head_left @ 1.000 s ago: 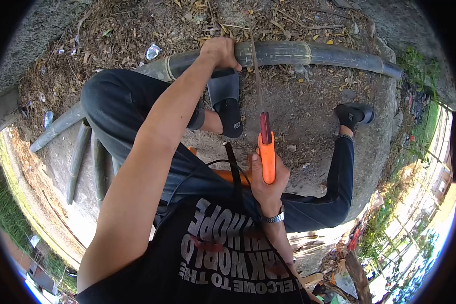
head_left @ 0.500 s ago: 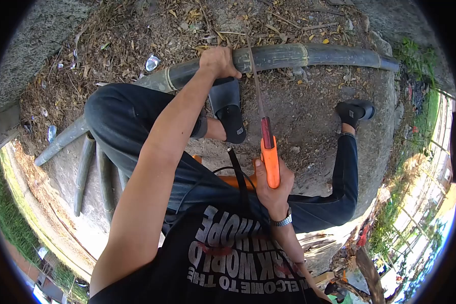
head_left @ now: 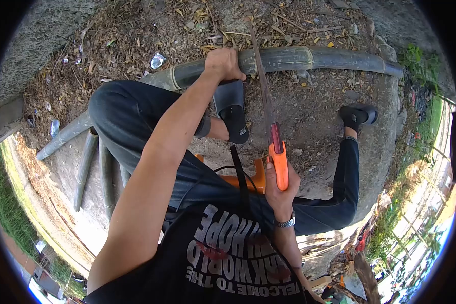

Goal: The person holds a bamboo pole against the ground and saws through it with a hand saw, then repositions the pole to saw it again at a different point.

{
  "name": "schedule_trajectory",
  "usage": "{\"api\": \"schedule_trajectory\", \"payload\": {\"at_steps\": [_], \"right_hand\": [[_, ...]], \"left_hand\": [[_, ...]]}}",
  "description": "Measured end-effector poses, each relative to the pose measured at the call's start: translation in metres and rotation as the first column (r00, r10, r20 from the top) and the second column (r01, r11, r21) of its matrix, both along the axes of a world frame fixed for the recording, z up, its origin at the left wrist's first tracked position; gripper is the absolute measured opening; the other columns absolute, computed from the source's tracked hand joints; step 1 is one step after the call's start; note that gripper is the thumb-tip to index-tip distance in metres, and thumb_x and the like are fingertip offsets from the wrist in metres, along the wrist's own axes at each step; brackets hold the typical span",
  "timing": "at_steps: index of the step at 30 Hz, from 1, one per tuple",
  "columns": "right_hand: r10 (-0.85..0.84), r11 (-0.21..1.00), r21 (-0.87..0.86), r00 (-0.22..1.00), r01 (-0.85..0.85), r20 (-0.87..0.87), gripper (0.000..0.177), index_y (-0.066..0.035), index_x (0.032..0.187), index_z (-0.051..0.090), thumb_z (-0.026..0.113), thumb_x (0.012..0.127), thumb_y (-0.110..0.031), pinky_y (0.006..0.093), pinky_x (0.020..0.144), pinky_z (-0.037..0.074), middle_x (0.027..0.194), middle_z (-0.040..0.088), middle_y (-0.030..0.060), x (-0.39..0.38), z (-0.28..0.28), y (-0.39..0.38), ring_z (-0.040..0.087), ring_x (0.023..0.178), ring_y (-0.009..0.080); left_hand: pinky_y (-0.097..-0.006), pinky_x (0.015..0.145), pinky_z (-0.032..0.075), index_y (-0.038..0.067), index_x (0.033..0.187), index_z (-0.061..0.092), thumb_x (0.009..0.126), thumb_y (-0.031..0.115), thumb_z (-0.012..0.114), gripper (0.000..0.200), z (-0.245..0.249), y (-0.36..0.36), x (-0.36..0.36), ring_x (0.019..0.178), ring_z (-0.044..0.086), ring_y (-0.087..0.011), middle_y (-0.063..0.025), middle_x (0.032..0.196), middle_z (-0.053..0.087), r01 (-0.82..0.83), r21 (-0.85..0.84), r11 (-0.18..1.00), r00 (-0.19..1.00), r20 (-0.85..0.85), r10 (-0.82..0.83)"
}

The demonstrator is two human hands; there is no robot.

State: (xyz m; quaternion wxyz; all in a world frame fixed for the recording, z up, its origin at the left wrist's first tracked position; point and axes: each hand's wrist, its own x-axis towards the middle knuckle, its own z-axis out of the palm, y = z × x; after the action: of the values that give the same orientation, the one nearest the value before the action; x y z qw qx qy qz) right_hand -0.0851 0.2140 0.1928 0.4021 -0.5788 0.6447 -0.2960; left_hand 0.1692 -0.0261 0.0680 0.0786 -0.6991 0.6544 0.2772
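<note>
A long, dark green bamboo pole (head_left: 283, 59) lies across the ground in front of me, sloping down to the left past my bent knee. My left hand (head_left: 222, 63) is wrapped around it, just left of the saw. In my right hand (head_left: 280, 190) I grip the orange handle of a handsaw (head_left: 263, 83), with the fingers closed around it. Its long, thin blade points away from me and crosses the pole close to my left hand. My foot in a black sock and slide sandal (head_left: 228, 101) rests right below the pole by that hand.
Several shorter bamboo pieces (head_left: 87, 167) lie on the left by my knee. An orange seat (head_left: 258, 177) shows beneath me. Dry leaves and twigs (head_left: 187, 30) litter the dirt beyond the pole. A crumpled clear plastic piece (head_left: 157, 61) lies near it. My other foot (head_left: 357, 114) is out right.
My right hand has drawn the saw back toward my body and slightly right, its blade still across the pole. My left hand keeps its hold on the bamboo. The whole view has shifted slightly.
</note>
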Motion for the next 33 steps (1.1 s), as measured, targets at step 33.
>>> {"api": "schedule_trajectory", "payload": {"at_steps": [33], "right_hand": [[0.233,0.971,-0.020,0.966,-0.237,-0.109,0.016,-0.001,0.103,0.068,0.076,0.094,-0.012,0.0392,0.060,0.054,0.078,0.069,0.0155,0.015,0.003,-0.005,0.070,0.062,0.0326]], "left_hand": [[-0.0483,0.099,0.060,0.007,0.139,0.064,0.068,0.061,0.088,0.092,-0.017,-0.008,0.005,0.116,0.072,-0.0387,-0.0218,0.121,0.075,0.029,-0.004,1.000,1.000,-0.009,-0.029]]}}
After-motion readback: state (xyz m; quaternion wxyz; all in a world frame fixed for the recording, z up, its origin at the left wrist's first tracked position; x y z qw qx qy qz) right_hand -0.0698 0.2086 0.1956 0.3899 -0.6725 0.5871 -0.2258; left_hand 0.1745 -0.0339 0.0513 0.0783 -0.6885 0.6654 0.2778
